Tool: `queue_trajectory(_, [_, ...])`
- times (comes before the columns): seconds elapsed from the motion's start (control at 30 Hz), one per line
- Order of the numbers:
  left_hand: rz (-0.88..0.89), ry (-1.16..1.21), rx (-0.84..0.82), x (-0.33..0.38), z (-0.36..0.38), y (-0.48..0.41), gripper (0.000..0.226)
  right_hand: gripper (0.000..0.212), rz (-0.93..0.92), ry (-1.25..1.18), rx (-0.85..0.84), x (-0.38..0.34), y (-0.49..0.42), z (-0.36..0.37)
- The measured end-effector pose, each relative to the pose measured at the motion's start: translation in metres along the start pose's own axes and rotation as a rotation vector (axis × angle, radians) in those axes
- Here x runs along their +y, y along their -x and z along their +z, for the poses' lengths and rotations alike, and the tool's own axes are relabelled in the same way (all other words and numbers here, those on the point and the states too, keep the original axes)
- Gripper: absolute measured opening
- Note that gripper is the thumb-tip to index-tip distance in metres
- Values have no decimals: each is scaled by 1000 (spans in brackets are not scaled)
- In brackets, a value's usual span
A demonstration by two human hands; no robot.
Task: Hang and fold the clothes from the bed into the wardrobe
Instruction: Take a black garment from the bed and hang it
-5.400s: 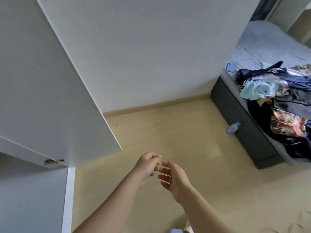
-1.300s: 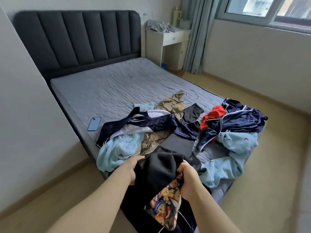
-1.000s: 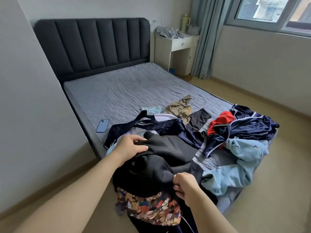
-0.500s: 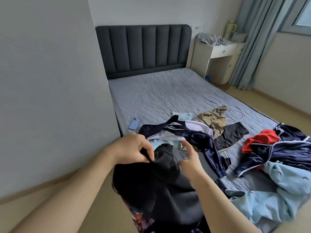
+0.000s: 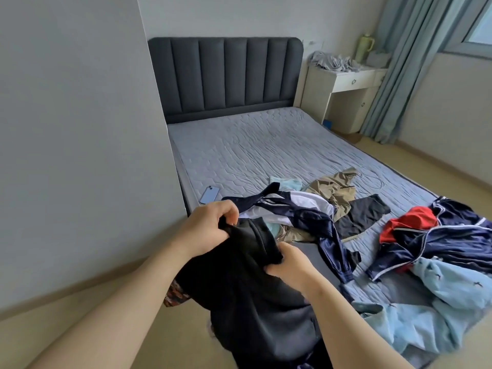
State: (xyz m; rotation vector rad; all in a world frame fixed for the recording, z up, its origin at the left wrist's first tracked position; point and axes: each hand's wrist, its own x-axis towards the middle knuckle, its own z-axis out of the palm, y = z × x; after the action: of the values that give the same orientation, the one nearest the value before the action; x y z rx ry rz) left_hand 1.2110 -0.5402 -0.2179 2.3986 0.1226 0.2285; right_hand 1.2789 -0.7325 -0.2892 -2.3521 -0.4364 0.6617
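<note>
A black garment with a colourful printed patch at its lower left hangs in front of me, lifted off the foot of the bed. My left hand grips its top edge at the left. My right hand grips the same edge lower and to the right. More clothes lie on the mattress: a navy and white jacket, a khaki piece, a dark folded piece, a red and navy jacket and light blue pyjamas. No wardrobe is in view.
A blue phone lies near the mattress's left edge. A grey wall stands close on my left. A white desk with crumpled cloth and a green flask sits past the headboard, beside blue curtains. Beige floor runs along both sides.
I turned from the wardrobe door to the bed and picked the black garment out of the pile. Since half a second ago both hands have closed on its top edge and raised it.
</note>
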Motion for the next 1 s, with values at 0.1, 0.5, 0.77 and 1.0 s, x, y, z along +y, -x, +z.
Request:
queue_trajectory(0.1, [-23, -138, -89, 8, 13, -13, 59, 18, 53, -37, -159, 8, 3, -3])
queue_trajectory(0.5, [-278, -82, -252, -18, 33, -19, 28, 83, 217, -396, -192, 31, 8, 19])
queue_trajectory(0.77, [-323, 263, 29, -41, 0, 0, 52, 37, 188, 135, -213, 17, -12, 34])
queue_trajectory(1.0, [-414, 378, 258, -67, -35, 27, 44, 21, 140, 359, 195, -20, -17, 32])
